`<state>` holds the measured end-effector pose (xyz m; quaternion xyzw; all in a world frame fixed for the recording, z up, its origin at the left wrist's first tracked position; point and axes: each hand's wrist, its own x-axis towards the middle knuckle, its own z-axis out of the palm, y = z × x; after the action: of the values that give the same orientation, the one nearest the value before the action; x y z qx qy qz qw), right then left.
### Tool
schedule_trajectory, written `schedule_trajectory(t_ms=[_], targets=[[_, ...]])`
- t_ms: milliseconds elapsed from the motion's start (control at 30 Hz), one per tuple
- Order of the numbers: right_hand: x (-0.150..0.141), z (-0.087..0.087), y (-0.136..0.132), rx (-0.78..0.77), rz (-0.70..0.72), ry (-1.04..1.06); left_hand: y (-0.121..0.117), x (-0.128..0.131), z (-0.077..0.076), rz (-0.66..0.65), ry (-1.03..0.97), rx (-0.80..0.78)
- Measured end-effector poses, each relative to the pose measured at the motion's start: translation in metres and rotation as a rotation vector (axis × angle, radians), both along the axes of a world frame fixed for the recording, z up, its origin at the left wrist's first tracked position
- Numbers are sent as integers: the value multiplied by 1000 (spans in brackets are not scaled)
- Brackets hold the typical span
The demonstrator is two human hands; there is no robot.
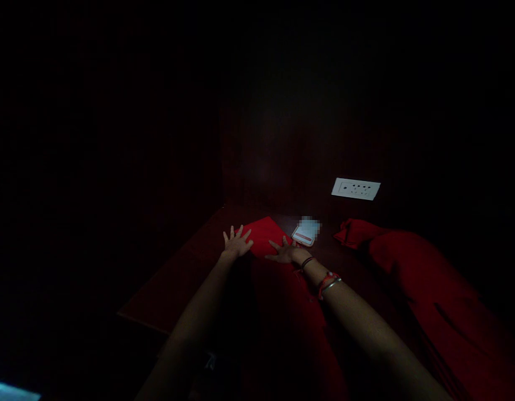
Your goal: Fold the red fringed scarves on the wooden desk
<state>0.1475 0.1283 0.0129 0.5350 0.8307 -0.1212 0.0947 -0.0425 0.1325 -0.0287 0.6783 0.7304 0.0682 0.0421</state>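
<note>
A red cloth [263, 229] lies spread on a dark table, its far end coming to a corner and its near part running down toward me into shadow. My left hand [236, 242] rests flat at the cloth's left edge, fingers spread. Across from it, my right hand [283, 252] lies on the right side of the cloth, also with fingers apart; bracelets circle that wrist. Neither hand grips anything. Just beyond the right hand is a phone [304, 233] with a lit screen, partly blurred out.
On the right, a bundled red fabric [412, 256] stretches along the dark tabletop [190, 262]. A white socket panel [356, 189] sits on the dark wall behind. The table's left edge slants toward me. A pale bright patch [10, 391] shows at the lower left. Most surroundings are too dark to make out.
</note>
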Motion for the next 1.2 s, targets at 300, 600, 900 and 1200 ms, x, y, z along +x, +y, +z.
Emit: schedule_trajectory(t_ms=[300,600,900,1200], targets=[[7,-10,-7,-121,152,5,3,8,4,-178,28,-24],[16,-8,-32,313,273,63,0,16,3,-388,34,228],[18,2,-24,15,224,-10,12,31,6,-365,37,92],[26,-5,-23,-59,245,5,33,32,28,-389,-9,-242]])
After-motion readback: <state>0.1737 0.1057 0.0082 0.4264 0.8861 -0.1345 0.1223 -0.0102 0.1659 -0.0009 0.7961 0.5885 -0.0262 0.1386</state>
